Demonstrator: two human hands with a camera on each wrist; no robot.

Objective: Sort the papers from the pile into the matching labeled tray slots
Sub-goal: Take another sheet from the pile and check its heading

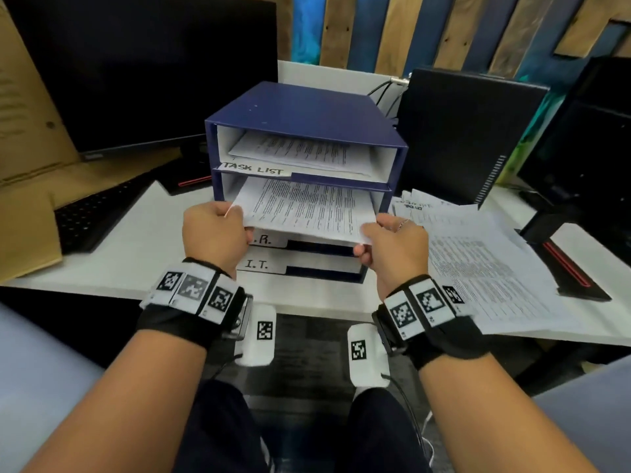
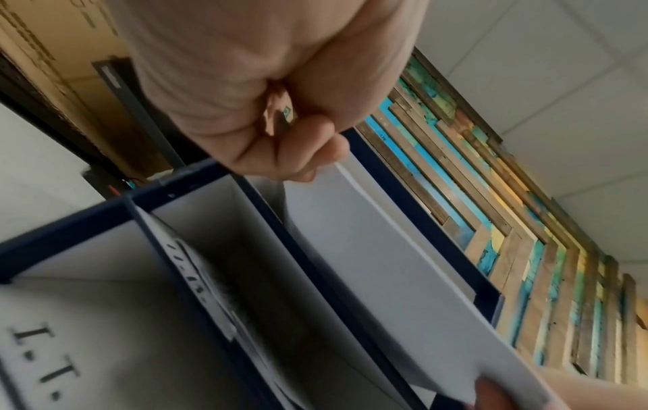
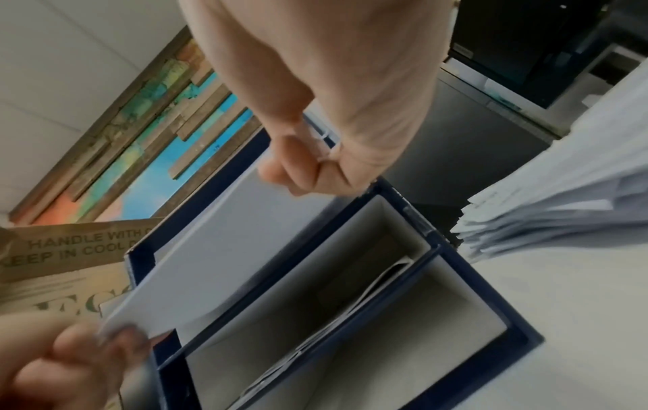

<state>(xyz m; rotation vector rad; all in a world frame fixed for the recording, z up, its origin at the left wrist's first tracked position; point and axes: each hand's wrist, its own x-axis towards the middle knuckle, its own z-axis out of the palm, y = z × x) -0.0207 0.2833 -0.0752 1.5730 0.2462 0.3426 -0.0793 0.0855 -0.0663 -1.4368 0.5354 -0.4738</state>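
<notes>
Papers (image 1: 304,208) sit pinched at their near corners, the left hand (image 1: 213,232) and right hand (image 1: 392,247) each with a grip closed on them; far edge inside the tray (image 1: 307,110) slot under the "TASK LIST" label (image 1: 254,168); pile (image 1: 485,261) lies right on the desk (image 1: 143,240).

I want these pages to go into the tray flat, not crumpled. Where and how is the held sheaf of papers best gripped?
Grip the sheaf of papers at its two near corners from the front, as the left hand and right hand do. Its far edge points into the slot beneath the TASK LIST label, and pinching both corners probably keeps it flat.
</notes>
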